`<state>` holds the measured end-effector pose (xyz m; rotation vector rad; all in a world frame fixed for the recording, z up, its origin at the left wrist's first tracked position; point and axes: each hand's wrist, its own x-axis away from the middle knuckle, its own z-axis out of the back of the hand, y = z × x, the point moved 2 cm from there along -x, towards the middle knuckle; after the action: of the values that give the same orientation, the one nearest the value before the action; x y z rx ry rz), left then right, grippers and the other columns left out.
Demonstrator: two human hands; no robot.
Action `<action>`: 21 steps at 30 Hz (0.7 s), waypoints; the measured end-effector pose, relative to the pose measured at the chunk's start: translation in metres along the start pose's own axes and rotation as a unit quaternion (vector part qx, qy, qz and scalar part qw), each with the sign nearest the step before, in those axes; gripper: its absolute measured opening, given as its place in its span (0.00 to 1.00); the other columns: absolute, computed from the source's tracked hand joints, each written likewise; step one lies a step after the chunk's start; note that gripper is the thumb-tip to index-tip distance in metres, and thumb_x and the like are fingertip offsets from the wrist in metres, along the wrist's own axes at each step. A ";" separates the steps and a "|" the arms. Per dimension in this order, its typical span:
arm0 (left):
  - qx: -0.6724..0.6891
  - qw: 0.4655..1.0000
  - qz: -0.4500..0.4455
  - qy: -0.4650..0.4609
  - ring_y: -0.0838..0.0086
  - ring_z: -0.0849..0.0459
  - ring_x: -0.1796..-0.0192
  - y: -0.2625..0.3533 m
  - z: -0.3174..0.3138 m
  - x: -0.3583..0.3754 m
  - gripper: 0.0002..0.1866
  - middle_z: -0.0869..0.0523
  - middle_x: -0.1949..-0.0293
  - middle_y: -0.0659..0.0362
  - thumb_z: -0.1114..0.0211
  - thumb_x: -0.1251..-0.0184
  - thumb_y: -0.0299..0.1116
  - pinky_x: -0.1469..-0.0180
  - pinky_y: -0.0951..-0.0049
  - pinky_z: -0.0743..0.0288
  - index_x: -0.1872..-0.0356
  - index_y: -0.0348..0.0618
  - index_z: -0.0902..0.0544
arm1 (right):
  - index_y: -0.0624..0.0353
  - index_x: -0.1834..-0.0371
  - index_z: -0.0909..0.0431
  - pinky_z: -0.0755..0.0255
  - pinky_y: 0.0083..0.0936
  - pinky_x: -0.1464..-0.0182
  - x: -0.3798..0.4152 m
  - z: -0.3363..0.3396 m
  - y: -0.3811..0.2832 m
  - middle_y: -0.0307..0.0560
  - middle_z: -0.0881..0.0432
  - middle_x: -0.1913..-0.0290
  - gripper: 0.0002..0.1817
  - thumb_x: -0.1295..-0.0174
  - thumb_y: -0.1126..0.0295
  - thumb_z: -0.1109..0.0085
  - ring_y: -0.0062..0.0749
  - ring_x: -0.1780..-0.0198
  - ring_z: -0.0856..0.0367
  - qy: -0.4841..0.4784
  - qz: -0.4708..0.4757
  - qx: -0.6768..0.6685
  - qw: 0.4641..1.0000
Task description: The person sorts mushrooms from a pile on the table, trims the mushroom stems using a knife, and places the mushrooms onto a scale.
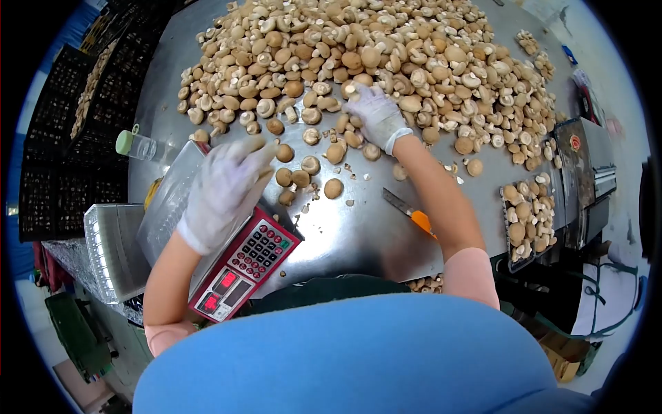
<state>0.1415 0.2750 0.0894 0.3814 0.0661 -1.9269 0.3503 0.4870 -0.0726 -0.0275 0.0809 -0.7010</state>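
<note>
My right hand (378,119), in a white glove, reaches to the near edge of a large heap of brown-capped mushrooms (303,52). Its fingers close on one mushroom (351,90) with a pale stem. My left hand (227,185), also gloved and a little blurred, hovers above a red digital scale (249,262). Those fingers point right and look apart, with nothing visible in them. Several loose mushrooms (310,165) and small trimmed bits lie on the steel table (331,234) between my hands. Under my left forearm, part of the scale is hidden.
A knife with an orange handle (422,222) lies near the table's front edge. Clear plastic trays (110,252) are stacked at left, near a green-lidded bottle (136,145). Black crates (52,165) stand beyond. At right are a filled mushroom tray (529,221) and a metal machine (586,179).
</note>
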 end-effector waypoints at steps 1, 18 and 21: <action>0.039 0.999 -0.014 -0.013 0.54 0.18 0.44 -0.004 -0.011 -0.012 0.22 0.19 0.44 0.50 0.30 0.40 0.22 0.43 0.59 0.24 0.43 0.42 0.20 | 0.39 0.45 0.18 0.24 0.41 0.37 -0.001 -0.005 0.009 0.49 0.33 0.28 0.21 0.43 0.73 0.36 0.51 0.34 0.27 0.067 -0.001 -0.050 0.996; 0.087 0.983 0.069 -0.144 0.42 0.26 0.39 -0.009 -0.194 -0.185 0.36 0.25 0.40 0.43 0.26 0.42 0.47 0.37 0.51 0.26 0.33 0.49 0.25 | 0.53 0.54 0.20 0.28 0.19 0.51 0.103 0.031 0.086 0.33 0.20 0.55 0.13 0.42 0.74 0.34 0.18 0.55 0.25 0.248 -0.169 -0.635 0.711; 0.062 0.979 0.109 -0.163 0.41 0.29 0.38 -0.003 -0.207 -0.199 0.44 0.27 0.38 0.42 0.23 0.52 0.61 0.35 0.51 0.28 0.33 0.52 0.22 | 0.54 0.54 0.22 0.26 0.19 0.55 0.131 0.031 0.082 0.33 0.21 0.59 0.12 0.40 0.72 0.31 0.18 0.56 0.24 0.235 -0.213 -0.642 0.698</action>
<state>0.2529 0.5011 -0.0488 0.1436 -0.2999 -1.7559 0.5058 0.4647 -0.0543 -1.2705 1.0950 -0.9812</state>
